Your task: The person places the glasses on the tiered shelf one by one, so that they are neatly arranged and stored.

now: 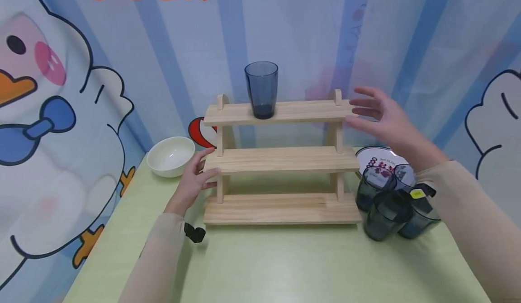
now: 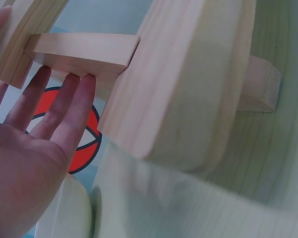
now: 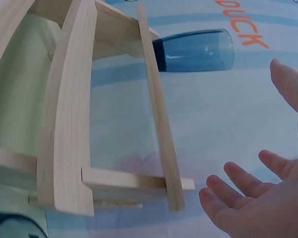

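Note:
A three-tier wooden display shelf (image 1: 281,159) stands on the table. My left hand (image 1: 191,181) holds the left end of its middle tier, and in the left wrist view the fingers (image 2: 82,106) reach a side support (image 2: 82,52). On the top tier a blue-grey drinking glass (image 1: 262,88) stands upright, left of centre; it also appears in the right wrist view (image 3: 196,51). My right hand (image 1: 386,117) is beside the top tier's right end, holding nothing. The right wrist view shows its fingers (image 3: 246,181) spread apart from the wood.
Several similar dark glasses (image 1: 384,219) cluster right of the shelf, partly hidden by my right wrist. Behind them is a white plate (image 1: 368,156) with printed writing. A white bowl (image 1: 171,157) sits at the back left. A printed blue cloth (image 1: 293,36) hangs behind the table (image 1: 285,267).

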`<action>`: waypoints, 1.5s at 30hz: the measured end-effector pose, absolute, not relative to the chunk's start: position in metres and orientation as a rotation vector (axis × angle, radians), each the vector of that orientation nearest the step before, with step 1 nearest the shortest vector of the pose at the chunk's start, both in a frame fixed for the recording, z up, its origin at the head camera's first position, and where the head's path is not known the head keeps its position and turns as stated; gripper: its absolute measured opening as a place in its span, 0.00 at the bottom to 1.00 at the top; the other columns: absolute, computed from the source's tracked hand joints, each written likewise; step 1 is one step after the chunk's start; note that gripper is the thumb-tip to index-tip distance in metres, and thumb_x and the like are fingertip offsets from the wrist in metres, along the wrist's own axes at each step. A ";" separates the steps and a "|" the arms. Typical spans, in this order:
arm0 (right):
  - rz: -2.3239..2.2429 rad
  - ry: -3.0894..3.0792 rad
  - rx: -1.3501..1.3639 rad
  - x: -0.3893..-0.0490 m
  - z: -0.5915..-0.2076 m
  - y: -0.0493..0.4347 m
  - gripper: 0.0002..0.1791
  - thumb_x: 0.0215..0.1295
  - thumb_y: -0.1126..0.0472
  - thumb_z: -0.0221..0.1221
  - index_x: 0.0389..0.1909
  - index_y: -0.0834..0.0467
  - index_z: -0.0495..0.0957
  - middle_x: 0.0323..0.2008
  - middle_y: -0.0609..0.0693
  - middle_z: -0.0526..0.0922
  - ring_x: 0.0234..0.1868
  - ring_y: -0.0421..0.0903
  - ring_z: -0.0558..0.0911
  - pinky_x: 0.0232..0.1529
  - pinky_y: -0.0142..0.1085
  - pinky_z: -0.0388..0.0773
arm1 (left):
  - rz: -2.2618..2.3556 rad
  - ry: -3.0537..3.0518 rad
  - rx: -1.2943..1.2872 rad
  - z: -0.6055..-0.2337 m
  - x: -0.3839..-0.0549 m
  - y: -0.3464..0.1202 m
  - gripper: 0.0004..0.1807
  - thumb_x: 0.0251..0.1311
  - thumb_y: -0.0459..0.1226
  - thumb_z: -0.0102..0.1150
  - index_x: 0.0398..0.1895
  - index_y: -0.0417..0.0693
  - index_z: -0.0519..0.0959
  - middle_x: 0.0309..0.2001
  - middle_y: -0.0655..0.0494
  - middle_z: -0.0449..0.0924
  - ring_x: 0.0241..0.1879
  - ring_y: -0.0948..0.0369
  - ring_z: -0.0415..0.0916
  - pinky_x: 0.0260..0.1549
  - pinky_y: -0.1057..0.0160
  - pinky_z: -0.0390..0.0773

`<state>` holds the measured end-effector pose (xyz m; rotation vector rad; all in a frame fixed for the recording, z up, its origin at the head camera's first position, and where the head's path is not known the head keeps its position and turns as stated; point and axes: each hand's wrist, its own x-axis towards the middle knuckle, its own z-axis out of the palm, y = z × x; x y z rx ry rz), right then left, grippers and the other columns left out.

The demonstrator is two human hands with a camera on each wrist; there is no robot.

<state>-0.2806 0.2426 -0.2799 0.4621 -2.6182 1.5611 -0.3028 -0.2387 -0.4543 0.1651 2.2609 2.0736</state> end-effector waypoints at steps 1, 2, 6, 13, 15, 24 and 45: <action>1.540 -2.628 0.446 -0.278 -0.280 0.248 0.44 0.73 0.49 0.66 0.83 0.41 0.54 0.78 0.56 0.65 0.77 0.57 0.67 0.72 0.55 0.70 | 2.072 2.259 0.163 -0.454 -0.303 -0.239 0.38 0.72 0.35 0.64 0.81 0.62 0.62 0.74 0.42 0.68 0.66 0.42 0.72 0.55 0.41 0.84; 1.529 -2.630 0.439 -0.275 -0.281 0.253 0.43 0.74 0.49 0.65 0.83 0.40 0.53 0.78 0.55 0.65 0.76 0.57 0.67 0.71 0.49 0.72 | 2.071 2.260 0.159 -0.454 -0.303 -0.239 0.38 0.72 0.35 0.64 0.81 0.62 0.62 0.74 0.42 0.68 0.67 0.42 0.72 0.55 0.40 0.84; 1.466 -2.663 0.406 -0.266 -0.282 0.274 0.43 0.75 0.49 0.63 0.83 0.37 0.52 0.78 0.53 0.65 0.76 0.56 0.67 0.60 0.31 0.75 | 2.066 2.261 0.153 -0.454 -0.303 -0.238 0.39 0.72 0.34 0.64 0.82 0.60 0.61 0.75 0.42 0.67 0.67 0.41 0.71 0.56 0.39 0.83; 1.361 -2.709 0.363 -0.248 -0.287 0.303 0.42 0.77 0.50 0.62 0.83 0.34 0.51 0.79 0.54 0.64 0.76 0.56 0.66 0.56 0.21 0.74 | 2.055 2.277 0.153 -0.452 -0.302 -0.238 0.39 0.71 0.35 0.64 0.82 0.60 0.61 0.75 0.42 0.67 0.67 0.41 0.71 0.55 0.40 0.83; 1.310 -2.725 0.346 -0.242 -0.291 0.311 0.42 0.76 0.50 0.63 0.83 0.34 0.51 0.79 0.54 0.64 0.76 0.57 0.67 0.49 0.16 0.72 | 2.058 2.273 0.155 -0.452 -0.302 -0.238 0.39 0.71 0.35 0.64 0.82 0.60 0.62 0.75 0.42 0.67 0.67 0.41 0.71 0.55 0.39 0.83; 1.116 -2.696 0.291 -0.219 -0.320 0.338 0.41 0.75 0.53 0.64 0.83 0.41 0.57 0.75 0.62 0.68 0.68 0.45 0.73 0.48 0.10 0.67 | 2.066 2.267 0.166 -0.453 -0.303 -0.238 0.38 0.71 0.34 0.64 0.82 0.59 0.62 0.74 0.42 0.68 0.66 0.42 0.73 0.54 0.40 0.84; 1.007 -2.692 0.000 -0.156 -0.394 0.380 0.41 0.80 0.55 0.58 0.85 0.49 0.49 0.77 0.71 0.60 0.79 0.61 0.61 0.49 0.07 0.61 | 2.070 2.270 0.167 -0.453 -0.303 -0.239 0.39 0.71 0.35 0.64 0.82 0.58 0.61 0.73 0.42 0.68 0.65 0.42 0.73 0.53 0.42 0.85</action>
